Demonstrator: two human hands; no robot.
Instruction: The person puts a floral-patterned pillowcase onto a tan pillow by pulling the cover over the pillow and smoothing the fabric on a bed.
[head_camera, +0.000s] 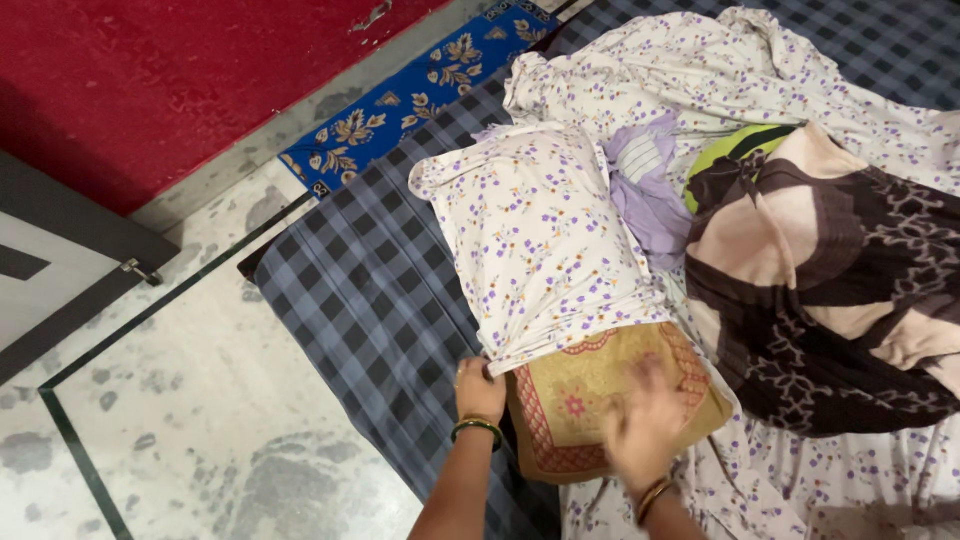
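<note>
Gripping the open hem of the white floral pillowcase (535, 240), the left hand (478, 390) is clenched on the fabric at the case's near left corner. The right hand (645, 425) lies on the exposed end of the yellow-and-red patterned pillow (575, 405); motion blur hides its fingers, so whether it is closed on the pillow or only pressing flat cannot be told. The pillow sits on the bed, mostly sheathed, its long axis running from the hands away toward the far end of the bed, with only the near end protruding from the case mouth. Both hands are at that mouth, the left on the case edge, the right on the pillow itself. To the right lies a brown-and-cream patterned blanket (830, 300), with a lilac cloth (645, 190) and a green item (740, 145) just beyond it. A matching floral sheet (720, 60) is bunched farther off on the blue checked mattress cover (370, 290). No packages, labels or signs are visible; a blue floral mat (400, 100) borders the grey floor (200, 420).
</note>
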